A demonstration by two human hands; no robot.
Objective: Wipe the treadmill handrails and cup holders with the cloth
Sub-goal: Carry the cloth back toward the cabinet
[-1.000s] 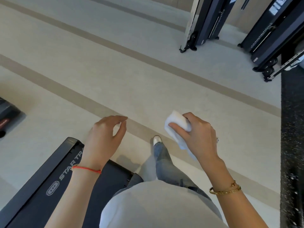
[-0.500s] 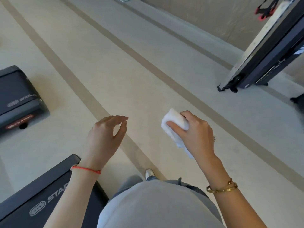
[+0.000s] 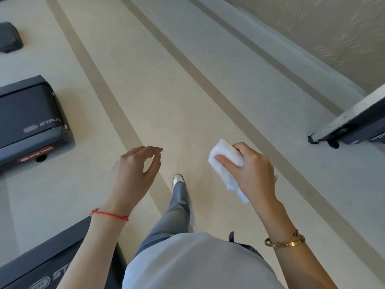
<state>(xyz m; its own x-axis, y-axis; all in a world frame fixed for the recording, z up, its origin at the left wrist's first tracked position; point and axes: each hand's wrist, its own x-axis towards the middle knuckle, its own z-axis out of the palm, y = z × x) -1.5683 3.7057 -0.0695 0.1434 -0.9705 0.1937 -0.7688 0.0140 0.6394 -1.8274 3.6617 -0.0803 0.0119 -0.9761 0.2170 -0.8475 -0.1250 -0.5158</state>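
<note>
My right hand [image 3: 248,170] is closed around a folded white cloth [image 3: 227,157], held in the air above the floor at centre right. My left hand [image 3: 133,172] hovers beside it with fingers loosely curled and nothing in them. The rear end of a dark treadmill [image 3: 31,122] lies at the left, and another treadmill's rear end [image 3: 41,268] shows at the bottom left under my left forearm. No handrail or cup holder is in view.
Beige floor with darker stripes [image 3: 204,80] runs ahead. A black machine base [image 3: 354,126] juts in at the right edge. A third dark machine end [image 3: 9,36] sits at top left. My leg and shoe [image 3: 179,180] step forward between the hands.
The view has swung left along the row of treadmills as I walk; the machines at the right have slid out of frame. Both hands keep their pose, cloth still held.
</note>
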